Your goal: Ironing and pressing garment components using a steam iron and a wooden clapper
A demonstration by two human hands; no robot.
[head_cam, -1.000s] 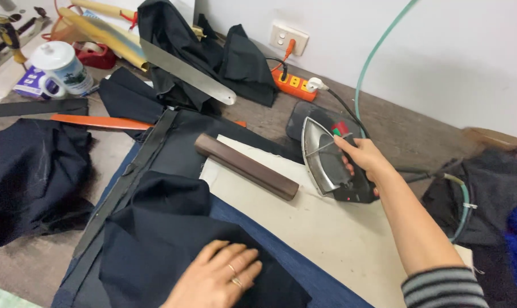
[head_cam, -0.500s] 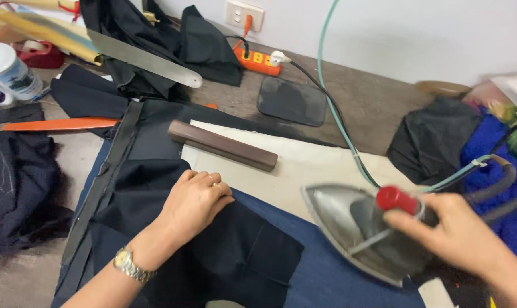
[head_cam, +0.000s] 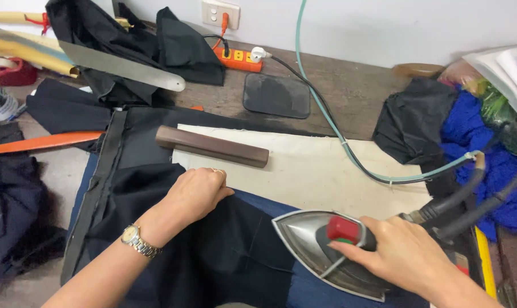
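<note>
Two hands engaged: my right hand (head_cam: 409,254), fingers wrapped on the steam iron (head_cam: 327,254), has brought it off its pad onto the dark fabric (head_cam: 224,256); left hand (head_cam: 198,191) presses flat, fingers holding nothing.

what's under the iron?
The iron, gripped by the right hand, sits over blue cloth beside the dark fabric under the left hand. Its soleplate contact is hidden.

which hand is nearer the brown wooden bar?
Left. The left hand rests on the dark cloth just below the brown wooden bar; the right hand grips the iron, farther off to the lower right.
</note>
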